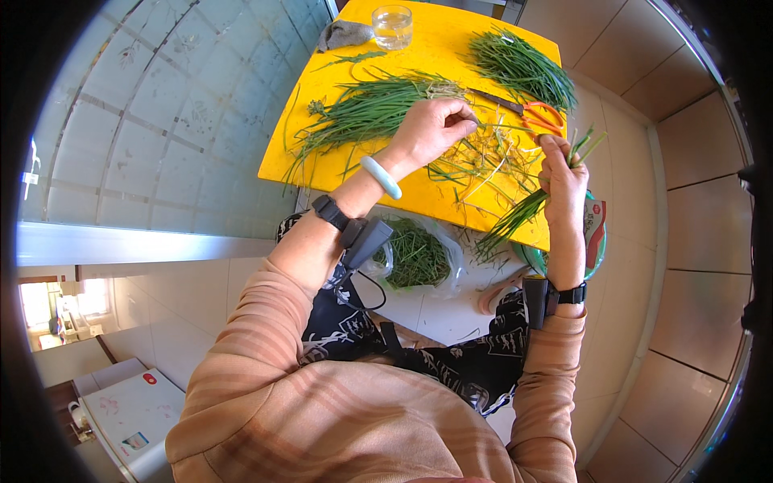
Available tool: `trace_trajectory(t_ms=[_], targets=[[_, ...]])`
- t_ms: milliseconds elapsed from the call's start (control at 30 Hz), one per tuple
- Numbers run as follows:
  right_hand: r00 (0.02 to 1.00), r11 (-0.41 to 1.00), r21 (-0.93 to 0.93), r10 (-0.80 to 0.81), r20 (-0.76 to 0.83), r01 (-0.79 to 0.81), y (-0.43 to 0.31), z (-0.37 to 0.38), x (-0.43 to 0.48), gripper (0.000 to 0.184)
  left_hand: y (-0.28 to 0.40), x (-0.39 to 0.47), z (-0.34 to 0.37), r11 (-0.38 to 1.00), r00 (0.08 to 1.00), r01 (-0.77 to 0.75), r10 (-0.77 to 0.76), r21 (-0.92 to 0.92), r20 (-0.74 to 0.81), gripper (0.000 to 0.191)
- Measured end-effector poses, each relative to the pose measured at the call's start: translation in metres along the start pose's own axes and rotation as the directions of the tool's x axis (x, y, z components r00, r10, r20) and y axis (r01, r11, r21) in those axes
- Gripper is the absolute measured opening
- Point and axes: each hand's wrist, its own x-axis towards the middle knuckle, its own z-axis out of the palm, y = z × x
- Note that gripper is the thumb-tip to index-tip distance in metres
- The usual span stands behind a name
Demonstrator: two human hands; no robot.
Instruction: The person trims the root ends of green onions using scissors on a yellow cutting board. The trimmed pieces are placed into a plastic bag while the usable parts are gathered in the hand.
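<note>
My right hand (563,172) is closed around a small bunch of garlic chives (513,222), their leaves hanging down past the table edge. Cut stem ends stick out above its fingers. Thumb and forefinger of my left hand (436,128) pinch a thin green strand (507,126) that stretches towards my right hand. Beneath and between the hands lies a scatter of yellowed trimmings (492,154). Behind my left hand rests a loose pile of chives (380,105). Scissors with orange handles (542,118) lie beyond my right hand, beside a thicker pile of chives (519,65).
The yellow table (435,202) carries a glass of clear liquid (392,29) and a grey cloth (345,36) at its far left. Below stands a plastic bag of green trimmings (416,253). A green container (595,253) is partly hidden by my right arm. A glass panel (157,121) borders the left.
</note>
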Motion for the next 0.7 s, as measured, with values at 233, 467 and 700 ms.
trace_trajectory(t_ms=[233, 467, 700], targets=[[0.990, 0.996, 0.032, -0.082, -0.117, 0.086, -0.008, -0.022, 0.009, 0.010, -0.006, 0.002, -0.023, 0.991, 0.990, 0.111, -0.103, 0.076, -0.098, 0.015], [0.951, 0.921, -0.265, -0.306, -0.036, 0.286, 0.008, -0.026, 0.013, 0.017, -0.017, 0.008, -0.033, 0.894, 0.965, 0.233, -0.262, -0.383, -0.023, 0.015], [0.967, 0.718, -0.659, -0.245, 0.063, 0.225, 0.002, -0.006, -0.003, 0.026, -0.007, 0.007, -0.032, 0.784, 0.941, 0.329, -0.317, -0.527, 0.116, 0.018]])
